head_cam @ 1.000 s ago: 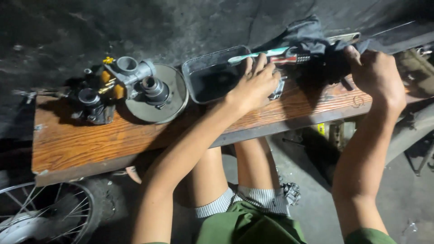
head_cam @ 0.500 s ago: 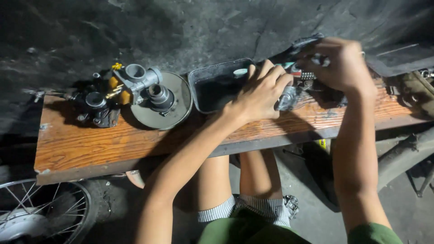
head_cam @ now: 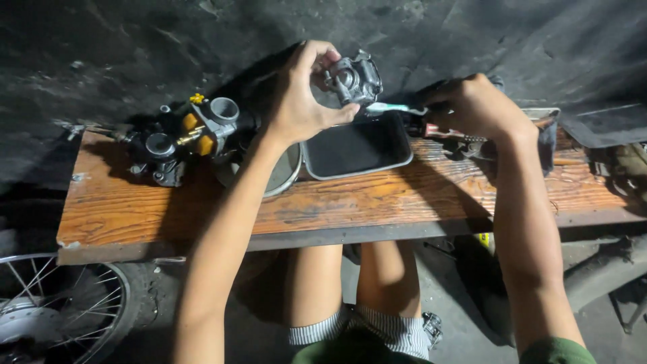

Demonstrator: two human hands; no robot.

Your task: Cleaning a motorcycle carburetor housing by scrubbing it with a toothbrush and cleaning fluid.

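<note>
The left hand [head_cam: 300, 101] holds a small cast-metal carburettor body [head_cam: 354, 79], dull grey and knobbly, its fingers [head_cam: 340, 114] curled tight around it, above the far edge of the worn, grainy orange-brown wooden counter [head_cam: 377, 202]. The right hand [head_cam: 472, 104] is closed on a pale-handled toothbrush [head_cam: 387, 107], its tip touching the part. Below them sits a dark, shallow rectangular metal tray [head_cam: 357, 149]; whether it holds liquid cannot be told. To the left lies a second grey carburettor with yellow fittings [head_cam: 202, 125], beside a round metal dish [head_cam: 286, 176].
</note>
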